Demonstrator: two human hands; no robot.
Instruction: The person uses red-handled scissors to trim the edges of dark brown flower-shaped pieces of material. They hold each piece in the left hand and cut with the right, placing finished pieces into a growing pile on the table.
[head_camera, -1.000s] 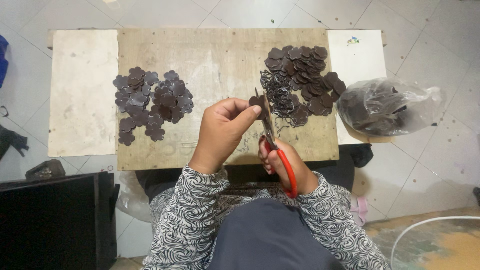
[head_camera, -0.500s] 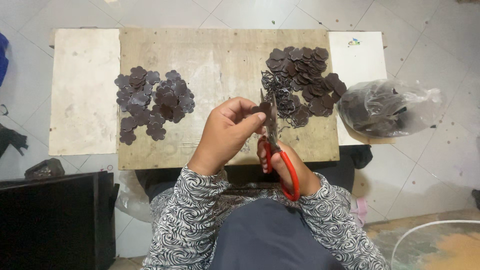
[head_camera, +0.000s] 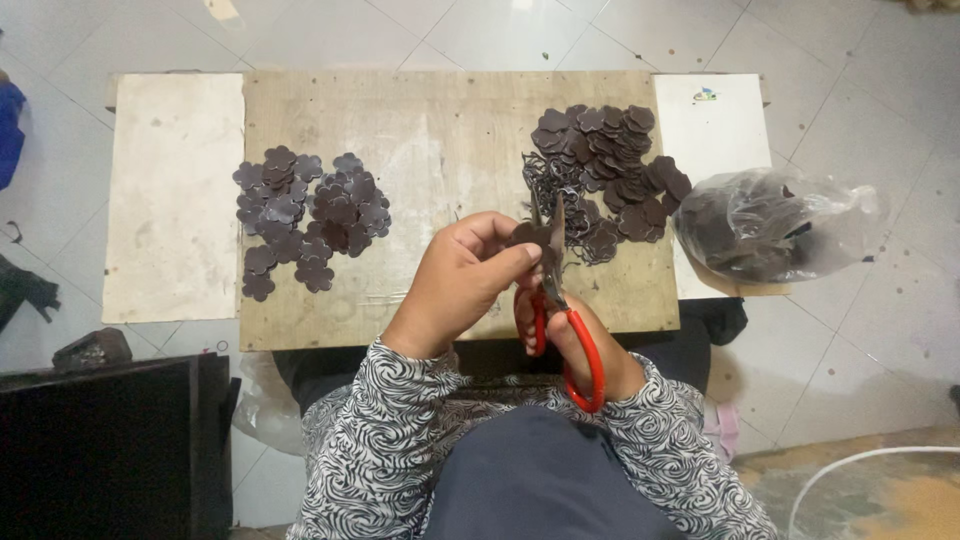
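Scissors (head_camera: 560, 300), gripped in the right hand (head_camera: 570, 335), have opened wider around the dark flower piece (head_camera: 525, 235) pinched by the left hand (head_camera: 465, 280), suggesting another trimming cut.

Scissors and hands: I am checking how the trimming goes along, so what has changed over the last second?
The left hand has turned the dark flower-shaped piece a little between its fingers, and the red-handled scissors in the right hand have worked on around its edge. Both hands keep their hold. The two piles on the board and the plastic bag have not moved.
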